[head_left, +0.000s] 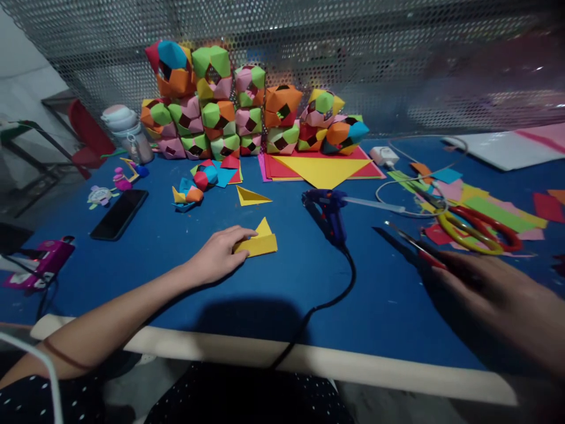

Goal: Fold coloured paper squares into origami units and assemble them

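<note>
My left hand (218,253) has its fingers and thumb on a folded yellow paper piece (262,244), which lies on the table with one point standing up. Part of the piece is hidden under the fingers. In my right hand (498,288) is a slim tool with a metal blade and a red handle (415,242), its tip toward the table's middle; the grip covers the rest, so its exact kind is unclear. Between the hands lies a blue glue gun (329,212) with a clear glue stick in its back. A folded yellow triangle (251,197) rests beyond my left hand.
Stacked paper balls (220,118) line the mesh back. Before them lie paper sheets (322,168). Scissors (477,229) sit on paper scraps at right. A phone (119,215), a bottle (130,135) and a purple power strip (42,265) are at left. The black cord (326,303) crosses the front edge.
</note>
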`<state>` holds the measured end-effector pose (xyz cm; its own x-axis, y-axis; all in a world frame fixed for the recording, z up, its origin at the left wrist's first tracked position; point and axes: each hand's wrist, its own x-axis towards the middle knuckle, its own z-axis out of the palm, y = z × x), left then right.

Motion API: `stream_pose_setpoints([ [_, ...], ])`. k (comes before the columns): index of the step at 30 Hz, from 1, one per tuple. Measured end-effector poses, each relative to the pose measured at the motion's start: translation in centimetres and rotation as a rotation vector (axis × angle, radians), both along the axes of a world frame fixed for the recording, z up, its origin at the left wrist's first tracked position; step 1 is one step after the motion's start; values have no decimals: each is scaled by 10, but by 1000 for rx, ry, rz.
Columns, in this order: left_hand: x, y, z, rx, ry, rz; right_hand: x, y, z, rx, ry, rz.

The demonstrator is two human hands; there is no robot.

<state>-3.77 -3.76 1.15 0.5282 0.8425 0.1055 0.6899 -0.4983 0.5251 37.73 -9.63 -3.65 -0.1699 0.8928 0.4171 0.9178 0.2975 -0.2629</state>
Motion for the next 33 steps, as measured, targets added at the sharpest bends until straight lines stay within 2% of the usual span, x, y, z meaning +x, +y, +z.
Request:
stream_pose_setpoints([
  [3,1,-1,3,-32,-30,-11,-11,-24,13,-117,149,82],
  [6,3,-2,3,-57,-46,-13,-46,-30,24,-150,189,184],
  [10,5,-3,0,-66,-54,11,-102,-2,28,-65,120,336],
  [13,6,-4,-5,-30,-37,-8,-126,19,23,-14,-19,379],
  [19,3,-5,-13,59,74,-127,-135,32,19,-46,-160,365],
  [23,-5,-2,-14,128,95,-95,-142,40,23,-38,-148,367],
  [29,-11,1,-12,109,83,-4,-150,53,24,-38,-142,420],
  [33,-11,3,-16,128,21,-16,-147,52,21,-51,-94,465],
])
